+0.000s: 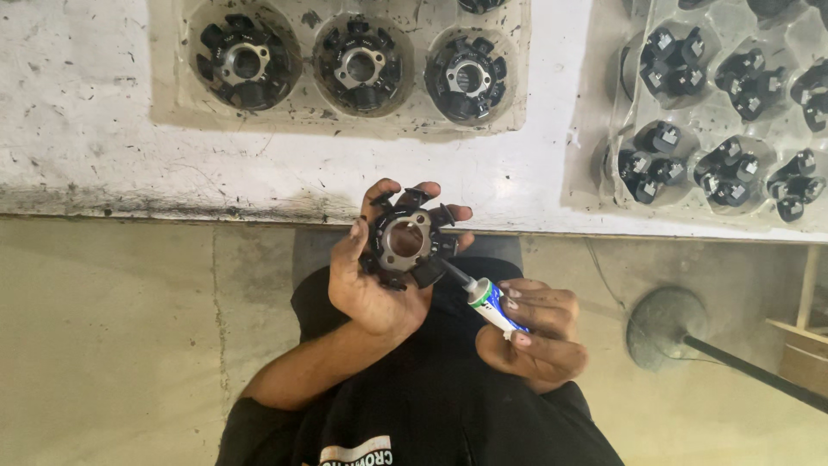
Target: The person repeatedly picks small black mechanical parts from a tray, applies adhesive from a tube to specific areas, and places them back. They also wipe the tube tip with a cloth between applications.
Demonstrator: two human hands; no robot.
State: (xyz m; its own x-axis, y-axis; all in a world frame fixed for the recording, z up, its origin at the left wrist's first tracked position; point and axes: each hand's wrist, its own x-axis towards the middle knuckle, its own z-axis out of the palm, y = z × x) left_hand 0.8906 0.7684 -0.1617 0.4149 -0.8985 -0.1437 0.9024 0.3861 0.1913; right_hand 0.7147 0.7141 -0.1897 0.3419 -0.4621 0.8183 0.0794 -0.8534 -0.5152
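Two hands [379, 276]: stator core [407, 239], glue tube [488, 304]

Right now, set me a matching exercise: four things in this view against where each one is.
Things:
1. black stator core
2. small tube with a black nozzle
3. clear tray of three stators
4. round stool base

Places:
A. on the floor, right of the person
B. in the right hand
C. on the white table, upper left
D. in the left hand

Pairs: 1-D, 2-B, 3-C, 4-A
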